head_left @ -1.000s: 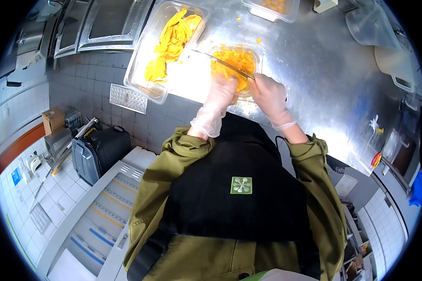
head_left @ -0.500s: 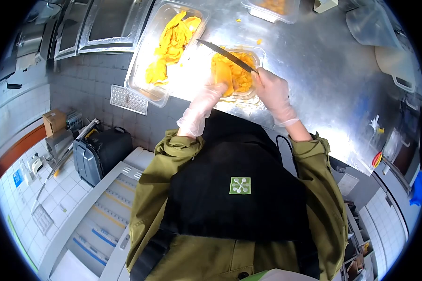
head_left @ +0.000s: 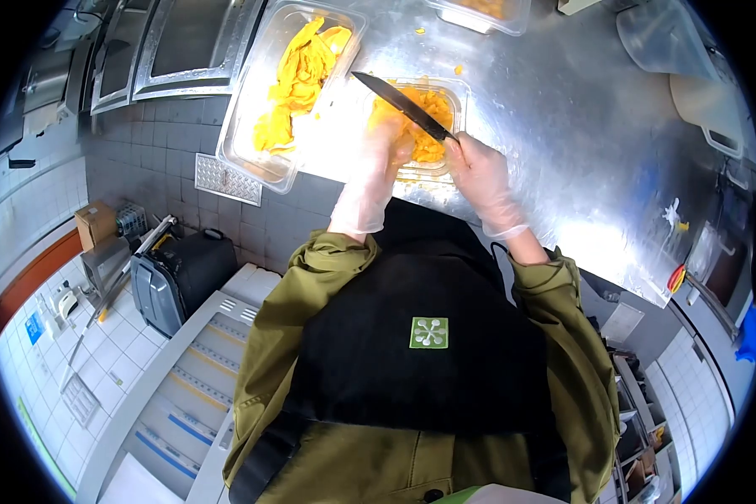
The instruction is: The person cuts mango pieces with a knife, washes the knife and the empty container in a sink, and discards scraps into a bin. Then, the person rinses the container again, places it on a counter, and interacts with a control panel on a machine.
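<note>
While left grip (head_left: 380, 158) pinches yellow fruit piece (head_left: 391, 122) over small tub (head_left: 460, 105), catching cuts, I see right grip (head_left: 477, 170) clenched round knife (head_left: 399, 102).

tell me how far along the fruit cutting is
Done: the small tub holds a heap of cut yellow pieces. In hand: the left hand holds a piece over it, the right hand the knife. Left: yellow slices wait in the big tray.

counter (head_left: 554, 143): brushed steel, glossy. tub (head_left: 455, 101) on it: clear plastic. knife (head_left: 399, 102) blade over tub: dark, matt. both hands: thin translucent gloves.
</note>
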`<state>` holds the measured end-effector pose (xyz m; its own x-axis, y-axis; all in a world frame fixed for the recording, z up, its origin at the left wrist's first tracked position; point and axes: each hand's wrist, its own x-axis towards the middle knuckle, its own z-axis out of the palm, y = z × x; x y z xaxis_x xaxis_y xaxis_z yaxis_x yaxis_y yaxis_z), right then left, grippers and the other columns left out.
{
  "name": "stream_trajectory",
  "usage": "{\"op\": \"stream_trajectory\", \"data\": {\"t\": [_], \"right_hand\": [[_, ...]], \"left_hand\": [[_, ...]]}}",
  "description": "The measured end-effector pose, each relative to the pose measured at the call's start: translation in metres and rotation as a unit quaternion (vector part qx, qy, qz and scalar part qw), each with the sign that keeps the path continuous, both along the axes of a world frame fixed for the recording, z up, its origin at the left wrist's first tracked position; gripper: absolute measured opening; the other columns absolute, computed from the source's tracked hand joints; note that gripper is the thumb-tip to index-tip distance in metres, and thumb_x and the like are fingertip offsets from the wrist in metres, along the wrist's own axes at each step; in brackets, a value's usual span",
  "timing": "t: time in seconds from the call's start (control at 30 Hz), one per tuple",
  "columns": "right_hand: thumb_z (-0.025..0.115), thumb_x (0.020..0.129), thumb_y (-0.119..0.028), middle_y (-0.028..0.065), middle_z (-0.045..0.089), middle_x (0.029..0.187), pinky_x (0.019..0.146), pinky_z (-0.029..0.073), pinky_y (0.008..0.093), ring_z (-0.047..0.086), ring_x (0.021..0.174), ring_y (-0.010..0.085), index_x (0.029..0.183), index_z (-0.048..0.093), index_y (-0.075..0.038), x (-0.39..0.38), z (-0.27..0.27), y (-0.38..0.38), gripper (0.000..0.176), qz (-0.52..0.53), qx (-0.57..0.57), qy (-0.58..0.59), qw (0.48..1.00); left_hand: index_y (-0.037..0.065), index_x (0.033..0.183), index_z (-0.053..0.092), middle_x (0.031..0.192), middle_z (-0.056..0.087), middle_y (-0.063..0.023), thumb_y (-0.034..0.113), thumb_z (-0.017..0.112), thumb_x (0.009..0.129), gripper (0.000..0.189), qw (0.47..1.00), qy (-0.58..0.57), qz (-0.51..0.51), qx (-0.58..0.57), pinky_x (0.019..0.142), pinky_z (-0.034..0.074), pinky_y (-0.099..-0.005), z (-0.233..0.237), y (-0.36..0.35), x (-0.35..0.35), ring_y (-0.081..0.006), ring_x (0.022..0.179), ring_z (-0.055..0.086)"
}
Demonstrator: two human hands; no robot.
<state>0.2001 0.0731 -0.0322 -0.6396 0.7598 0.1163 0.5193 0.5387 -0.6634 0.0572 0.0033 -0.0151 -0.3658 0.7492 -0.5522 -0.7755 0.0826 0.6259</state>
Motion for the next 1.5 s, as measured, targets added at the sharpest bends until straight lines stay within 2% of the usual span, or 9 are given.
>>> {"op": "stream_trajectory", "data": {"t": [0.2,0.3,0.4,0.5,0.6,0.7,0.8,1.2,1.5], "right_hand": [[0.054,0.083,-0.021,0.0146,0.053,0.060,0.050,0.044,0.0392,0.055,0.056,0.0324,0.072,0.051,-0.006,0.000,-0.004,-0.003,0.018,-0.025,-0.036,0.011,0.999],[0.054,0.083,-0.021,0.0150,0.053,0.060,0.050,0.044,0.0398,0.054,0.056,0.0333,0.073,0.052,-0.006,0.001,-0.002,-0.002,0.018,-0.031,-0.048,0.005,0.998],[0.053,0.084,-0.021,0.0157,0.053,0.060,0.050,0.043,0.0404,0.054,0.056,0.0342,0.075,0.052,-0.005,0.003,-0.003,-0.002,0.018,-0.024,-0.047,0.009,0.999],[0.053,0.084,-0.021,0.0166,0.053,0.061,0.049,0.043,0.0405,0.054,0.057,0.0350,0.075,0.053,-0.005,0.004,-0.003,-0.002,0.019,-0.026,-0.065,0.021,0.997],[0.052,0.085,-0.022,0.0177,0.054,0.064,0.050,0.043,0.0400,0.054,0.059,0.0357,0.075,0.053,-0.004,0.003,0.003,0.000,0.021,-0.065,-0.119,0.033,0.990],[0.051,0.087,-0.024,0.0188,0.055,0.067,0.053,0.043,0.0402,0.054,0.063,0.0367,0.077,0.054,-0.003,0.000,0.005,0.006,0.023,-0.066,-0.177,0.006,0.982],[0.049,0.087,-0.027,0.0194,0.056,0.069,0.057,0.043,0.0409,0.055,0.066,0.0377,0.078,0.054,-0.004,-0.004,0.006,0.004,0.026,-0.036,-0.200,-0.018,0.979],[0.048,0.088,-0.029,0.0198,0.055,0.068,0.058,0.043,0.0411,0.054,0.065,0.0386,0.082,0.055,-0.004,-0.008,0.013,0.008,0.026,-0.041,-0.217,-0.021,0.975],[0.047,0.089,-0.028,0.0207,0.054,0.066,0.056,0.042,0.0402,0.053,0.062,0.0386,0.081,0.055,-0.003,-0.006,0.013,0.005,0.027,-0.042,-0.189,-0.010,0.981]], "left_hand": [[0.010,0.102,0.043,0.088,0.050,-0.0003,0.006,0.047,0.086,0.017,0.981,0.188,-0.038,0.007,0.058,0.037,-0.0190,-0.014,0.001,0.005,-0.0078,0.065,0.044],[0.009,0.103,0.044,0.091,0.049,0.0004,0.010,0.049,0.088,0.016,0.984,0.160,-0.061,0.053,0.061,0.038,-0.0190,-0.005,-0.003,0.005,-0.0075,0.069,0.045],[0.009,0.105,0.046,0.088,0.049,0.0011,0.014,0.050,0.089,0.018,0.999,0.045,-0.010,-0.002,0.060,0.037,-0.0186,0.014,-0.001,0.007,-0.0070,0.068,0.044],[0.009,0.106,0.047,0.084,0.049,0.0010,0.019,0.050,0.090,0.020,0.995,0.092,0.020,0.034,0.055,0.035,-0.0170,-0.005,0.001,0.006,-0.0060,0.062,0.041],[0.009,0.103,0.049,0.078,0.048,0.0005,0.021,0.049,0.090,0.018,0.997,0.065,0.046,-0.019,0.046,0.029,-0.0153,0.008,0.003,0.005,-0.0052,0.053,0.037],[0.009,0.101,0.050,0.072,0.048,0.0004,0.025,0.049,0.090,0.019,0.997,-0.070,-0.010,0.021,0.040,0.024,-0.0153,-0.009,-0.005,-0.008,-0.0048,0.046,0.033],[0.009,0.098,0.051,0.069,0.047,0.0008,0.027,0.049,0.090,0.020,0.993,-0.077,0.005,-0.086,0.036,0.022,-0.0164,-0.009,0.000,-0.005,-0.0047,0.043,0.031],[0.010,0.088,0.052,0.060,0.045,0.0024,0.034,0.044,0.091,0.025,0.989,0.012,-0.058,-0.132,0.036,0.021,-0.0203,-0.005,0.003,0.002,-0.0054,0.039,0.028],[0.011,0.082,0.049,0.058,0.040,0.0035,0.031,0.038,0.093,0.025,0.987,0.042,-0.023,-0.155,0.037,0.020,-0.0208,-0.001,0.007,0.006,-0.0060,0.039,0.027]]}}
